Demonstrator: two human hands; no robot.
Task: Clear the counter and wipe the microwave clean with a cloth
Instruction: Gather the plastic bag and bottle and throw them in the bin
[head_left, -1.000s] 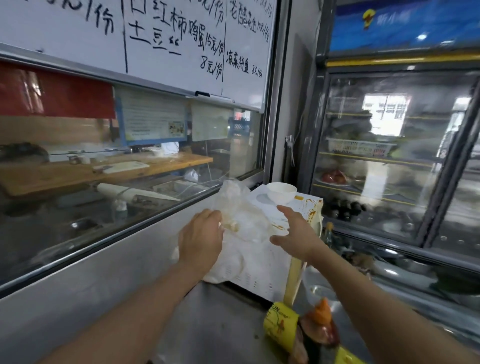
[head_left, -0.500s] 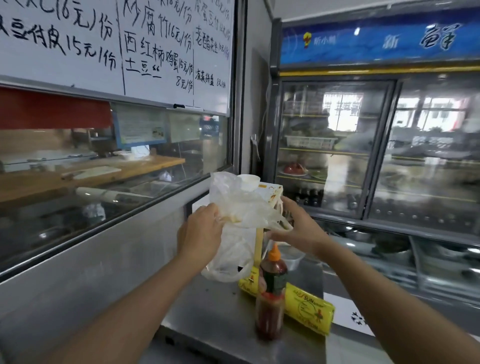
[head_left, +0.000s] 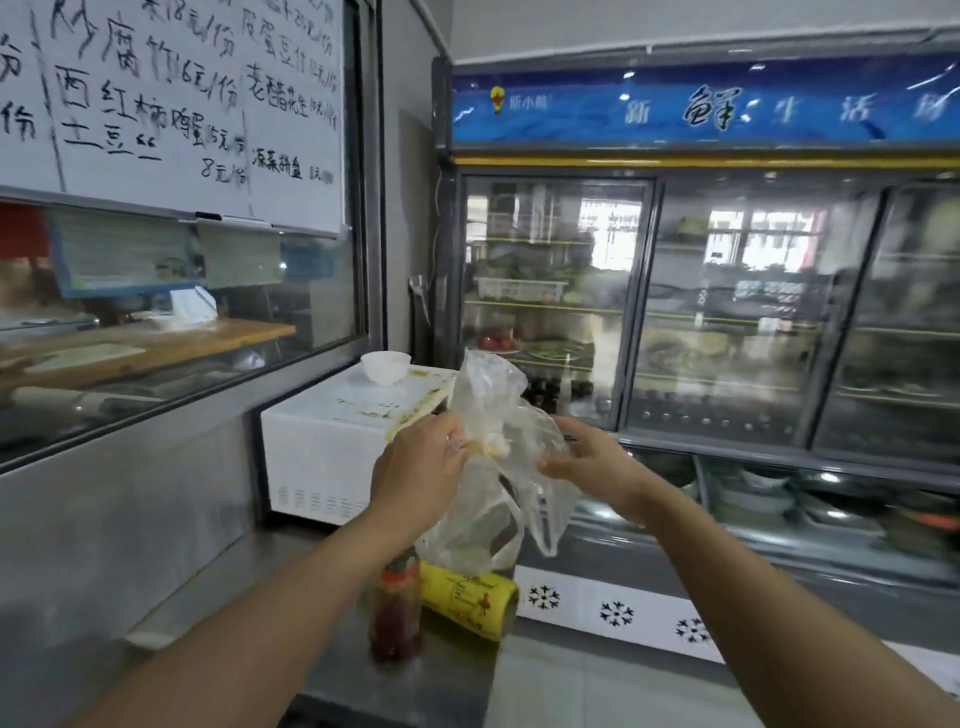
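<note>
A bunch of clear plastic bags (head_left: 498, 457) hangs in the air in front of the white microwave (head_left: 322, 457). My left hand (head_left: 421, 467) grips the bunch at its left side. My right hand (head_left: 587, 457) pinches the plastic from the right. The microwave stands on the steel counter (head_left: 234, 587) against the wall; its top is stained yellow, and a small white bowl (head_left: 385, 364) sits on it. No cloth is in view.
A sauce bottle (head_left: 395, 608) and a yellow package (head_left: 467, 597) sit on the counter below the bags. A glass-door fridge (head_left: 727, 312) fills the right. A kitchen window (head_left: 156, 322) and menu whiteboard (head_left: 171, 104) run along the left wall.
Both hands lifted the plastic bags off the microwave and carried them away from it to the right. The view has pulled back, so the microwave now shows whole.
</note>
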